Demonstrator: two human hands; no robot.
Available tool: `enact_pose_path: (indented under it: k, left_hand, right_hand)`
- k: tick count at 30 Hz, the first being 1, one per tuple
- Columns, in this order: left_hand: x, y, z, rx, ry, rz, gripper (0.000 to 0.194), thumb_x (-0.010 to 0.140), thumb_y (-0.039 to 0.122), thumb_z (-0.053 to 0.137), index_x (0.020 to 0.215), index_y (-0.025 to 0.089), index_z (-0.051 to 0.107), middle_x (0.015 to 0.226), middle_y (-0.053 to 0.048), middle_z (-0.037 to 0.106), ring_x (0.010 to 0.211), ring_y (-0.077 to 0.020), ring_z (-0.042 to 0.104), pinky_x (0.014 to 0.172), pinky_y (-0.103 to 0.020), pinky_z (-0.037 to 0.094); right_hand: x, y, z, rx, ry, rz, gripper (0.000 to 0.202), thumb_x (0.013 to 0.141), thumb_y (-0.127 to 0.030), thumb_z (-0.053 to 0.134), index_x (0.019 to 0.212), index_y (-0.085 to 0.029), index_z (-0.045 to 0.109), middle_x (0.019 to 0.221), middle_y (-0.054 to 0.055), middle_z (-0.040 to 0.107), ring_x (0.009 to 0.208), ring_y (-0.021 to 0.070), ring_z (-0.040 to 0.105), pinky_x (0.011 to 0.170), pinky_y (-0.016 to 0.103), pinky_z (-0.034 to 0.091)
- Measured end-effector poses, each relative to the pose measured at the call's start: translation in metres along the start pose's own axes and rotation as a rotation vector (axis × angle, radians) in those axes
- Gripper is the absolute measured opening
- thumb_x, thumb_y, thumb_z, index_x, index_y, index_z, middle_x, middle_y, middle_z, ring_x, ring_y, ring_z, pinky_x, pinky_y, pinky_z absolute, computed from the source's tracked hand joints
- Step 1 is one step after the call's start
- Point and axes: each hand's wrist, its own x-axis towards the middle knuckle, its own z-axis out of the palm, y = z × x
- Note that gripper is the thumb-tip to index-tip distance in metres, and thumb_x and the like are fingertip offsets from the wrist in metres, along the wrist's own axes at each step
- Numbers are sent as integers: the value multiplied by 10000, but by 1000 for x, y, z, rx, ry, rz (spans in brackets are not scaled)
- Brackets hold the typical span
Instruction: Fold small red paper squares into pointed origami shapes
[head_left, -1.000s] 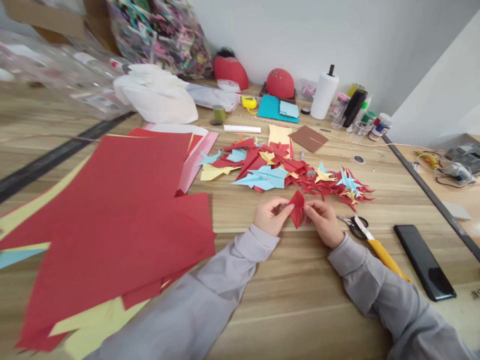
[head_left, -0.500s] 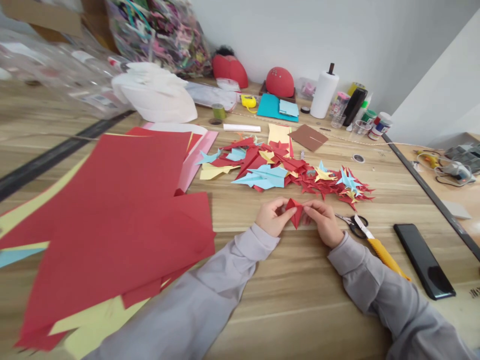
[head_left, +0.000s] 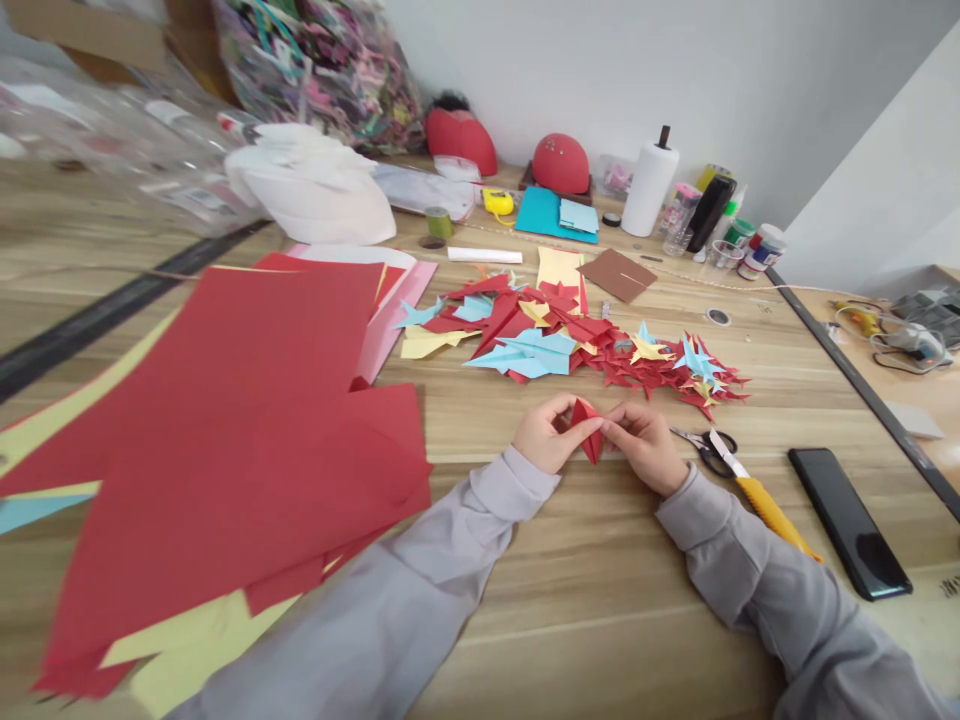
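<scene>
A small folded piece of red paper [head_left: 588, 436], pointed at its lower end, is pinched between my two hands. My left hand [head_left: 546, 434] grips its left side with thumb and fingers. On the other side, my right hand [head_left: 643, 443] has thumb and fingertips closed on its right edge. Just beyond my hands lies a heap of folded paper pieces [head_left: 536, 352], red, light blue and pale yellow, several with star-like points. To the right of my right hand are black-handled scissors [head_left: 716, 458] and a yellow utility knife [head_left: 776, 515] with its blade out.
Large red paper sheets [head_left: 255, 470] cover the table's left side, with yellow sheets under them. A black phone [head_left: 847, 520] lies at the right. Toward the wall stand a white roll [head_left: 650, 190], small bottles [head_left: 763, 252], a yellow tape measure [head_left: 497, 203] and a red dome [head_left: 560, 164].
The red paper's outline has gone from a wide-topped shape to a narrower diamond. My right thumb and fingers have moved slightly left, closer to my left thumb.
</scene>
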Motion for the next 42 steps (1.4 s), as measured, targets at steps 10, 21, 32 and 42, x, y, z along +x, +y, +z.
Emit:
enact_pose_path:
  k: [10,21,32,42]
  left_hand:
    - [3,-4,-2,-92,-61,-36,201,699,326,613,721,126,603,689,-27,609,646,-129,541,639,-248,433]
    - [5,0,-3,-162,4,-94,234,577,279,714,738,129,635,663,-17,628,589,-110,533,579,-230,424]
    - [7,5,-7,-282,35,-113,164,577,242,684,701,135,672,601,-10,630,572,-114,538,583,-243,426]
    - [6,8,-8,-288,39,-198,164,597,267,658,689,134,683,598,-10,646,549,-113,546,534,-230,428]
  right_hand:
    - [0,0,0,81,-7,82,275,646,-404,700,684,-155,589,533,-27,588,453,83,516,458,213,425]
    - [-1,0,0,58,-70,87,247,689,-388,670,693,-157,583,567,-22,592,491,82,518,499,218,428]
    - [-1,-6,-2,77,-43,113,231,682,-364,678,630,-160,584,531,-34,548,474,75,469,475,210,390]
    - [0,-4,-1,48,-51,134,268,659,-409,690,678,-150,622,563,-15,599,484,86,505,472,216,422]
